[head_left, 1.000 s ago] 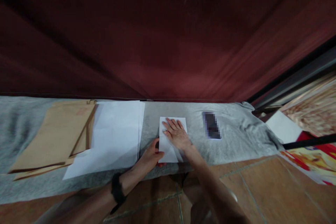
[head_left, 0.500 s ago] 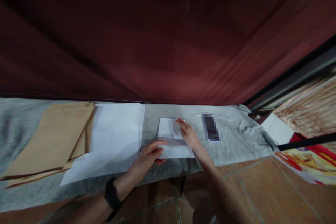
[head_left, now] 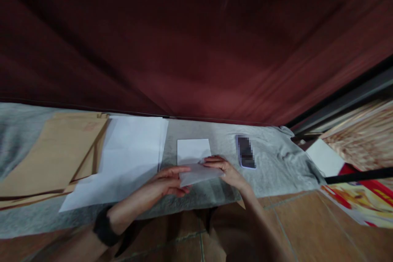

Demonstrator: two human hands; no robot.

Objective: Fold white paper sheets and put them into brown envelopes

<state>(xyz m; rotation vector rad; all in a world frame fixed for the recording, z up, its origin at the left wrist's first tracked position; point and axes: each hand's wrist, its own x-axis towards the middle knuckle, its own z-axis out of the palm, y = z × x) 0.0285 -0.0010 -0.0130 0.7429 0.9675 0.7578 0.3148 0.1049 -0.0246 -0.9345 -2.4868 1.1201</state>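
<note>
A small white folded sheet of paper [head_left: 194,151] lies on a grey cloth [head_left: 276,163] spread over the floor. Its near edge is lifted off the cloth and curled toward me. My left hand [head_left: 167,181] pinches that near edge at its left end. My right hand [head_left: 223,168] grips the same edge at its right end. A dark wristband sits on my left forearm.
A larger white sheet [head_left: 129,159] lies left of the small one, beside a pile of brown envelopes [head_left: 52,155]. A phone [head_left: 245,151] rests on the cloth to the right. A dark red curtain [head_left: 196,41] hangs behind. Brown tiles [head_left: 307,229] and colourful printed paper [head_left: 359,196] lie at right.
My right hand was pressing flat on the small sheet. It slid back to the near edge, and both hands have lifted that edge off the cloth.
</note>
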